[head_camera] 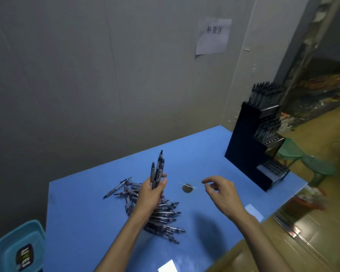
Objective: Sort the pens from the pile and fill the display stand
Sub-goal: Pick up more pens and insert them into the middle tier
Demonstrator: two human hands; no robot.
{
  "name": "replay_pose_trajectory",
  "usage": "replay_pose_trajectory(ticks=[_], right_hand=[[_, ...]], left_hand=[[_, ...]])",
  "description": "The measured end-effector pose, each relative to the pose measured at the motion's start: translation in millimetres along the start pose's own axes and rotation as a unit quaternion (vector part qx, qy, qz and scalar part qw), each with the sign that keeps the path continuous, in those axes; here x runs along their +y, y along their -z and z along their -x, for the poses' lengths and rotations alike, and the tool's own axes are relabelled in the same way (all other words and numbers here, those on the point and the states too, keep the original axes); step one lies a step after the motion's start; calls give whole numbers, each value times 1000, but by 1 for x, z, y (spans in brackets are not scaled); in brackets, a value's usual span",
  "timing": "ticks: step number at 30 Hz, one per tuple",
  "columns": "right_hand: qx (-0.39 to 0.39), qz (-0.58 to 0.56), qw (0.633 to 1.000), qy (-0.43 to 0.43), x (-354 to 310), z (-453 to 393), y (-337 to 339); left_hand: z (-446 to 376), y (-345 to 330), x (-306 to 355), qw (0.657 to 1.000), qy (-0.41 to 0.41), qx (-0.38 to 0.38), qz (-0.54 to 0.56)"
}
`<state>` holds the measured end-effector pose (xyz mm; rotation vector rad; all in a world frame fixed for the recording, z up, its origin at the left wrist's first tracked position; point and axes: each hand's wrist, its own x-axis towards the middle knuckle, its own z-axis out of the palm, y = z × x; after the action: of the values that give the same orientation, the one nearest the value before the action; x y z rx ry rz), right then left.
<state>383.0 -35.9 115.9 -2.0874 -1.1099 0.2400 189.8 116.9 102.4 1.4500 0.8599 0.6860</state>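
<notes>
Left hand (pixel 152 195) grips a few pens (pixel 157 171) upright, tips up, gathered for loading, above the pile (pixel 161 214) at the bench (pixel 86 193) centre. Right hand (pixel 222 193) hovers empty, fingers loosely curled. The stand (pixel 249 154) waits at 2 o'clock, upper tiers already filled.

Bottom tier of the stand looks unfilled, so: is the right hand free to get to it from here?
Probably yes: the right hand holds nothing, and only bare blue table lies between it and the stand.
</notes>
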Motion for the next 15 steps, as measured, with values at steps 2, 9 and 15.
replay_pose_trajectory(ticks=[2,9,15], right_hand=[[14,4,1000,-4,16,5,24],[42,10,999,-2,89,36,117],[39,-4,999,-2,159,63,202]], left_hand=[[3,-30,9,1000,12,-27,-5],[36,-153,30,998,25,-57,29],[72,-261,47,996,26,-84,18]])
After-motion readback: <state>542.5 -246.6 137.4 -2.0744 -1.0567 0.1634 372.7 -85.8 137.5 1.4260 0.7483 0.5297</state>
